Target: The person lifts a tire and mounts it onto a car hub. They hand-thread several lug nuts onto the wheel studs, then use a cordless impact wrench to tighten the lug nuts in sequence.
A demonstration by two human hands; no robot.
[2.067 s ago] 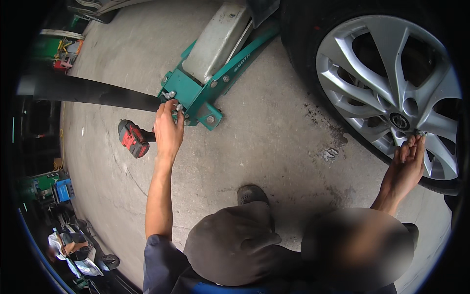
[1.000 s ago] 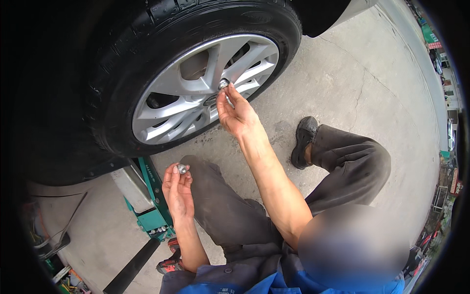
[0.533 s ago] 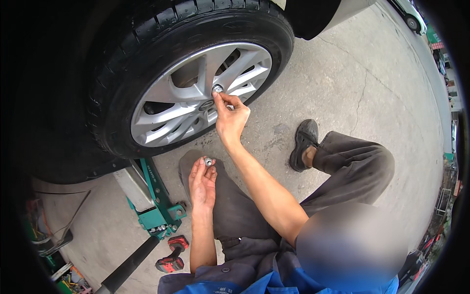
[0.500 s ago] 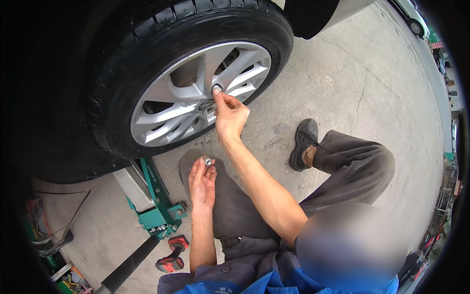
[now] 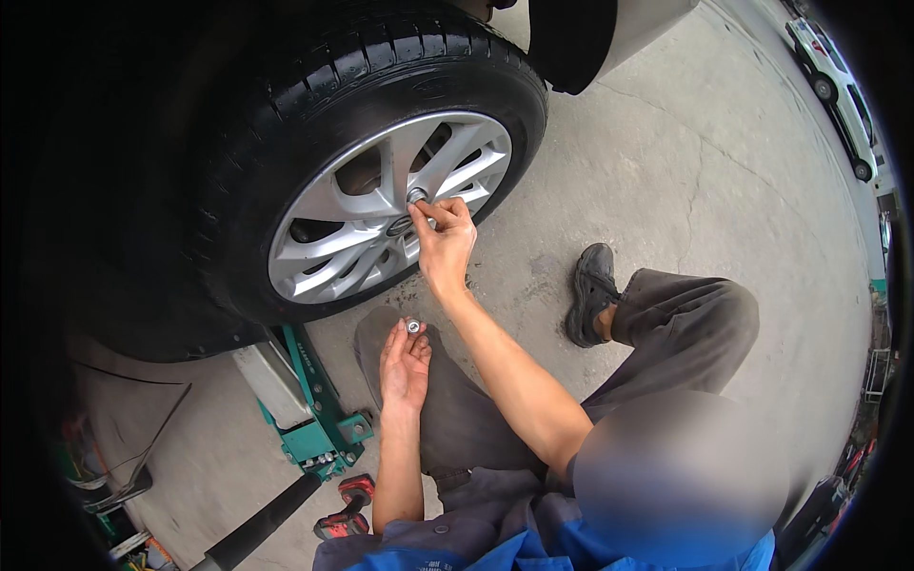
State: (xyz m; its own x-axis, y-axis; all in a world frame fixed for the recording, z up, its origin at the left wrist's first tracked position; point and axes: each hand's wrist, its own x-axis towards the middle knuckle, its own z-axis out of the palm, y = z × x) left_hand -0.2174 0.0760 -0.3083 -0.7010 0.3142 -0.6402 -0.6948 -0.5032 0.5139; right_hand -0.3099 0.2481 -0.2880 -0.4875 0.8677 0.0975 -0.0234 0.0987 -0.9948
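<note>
A car wheel with a silver spoked rim and black tire fills the upper middle. My right hand reaches up to its hub, thumb and fingers pinching a silver lug nut at a bolt hole just above the centre cap. Lower down, beside my knee, my left hand is turned palm up. Its fingertips hold another lug nut, whose open end faces up.
A green floor jack with a long black handle stands left of my left forearm. Beside that forearm lies a red and black cordless power tool. My black shoe rests on the concrete to the right; white vehicles stand far right.
The whole view has shifted, so the wheel and jack sit slightly lower and to the right. My right hand stays at the same bolt hole, its fingers slightly turned. The left still holds its nut.
</note>
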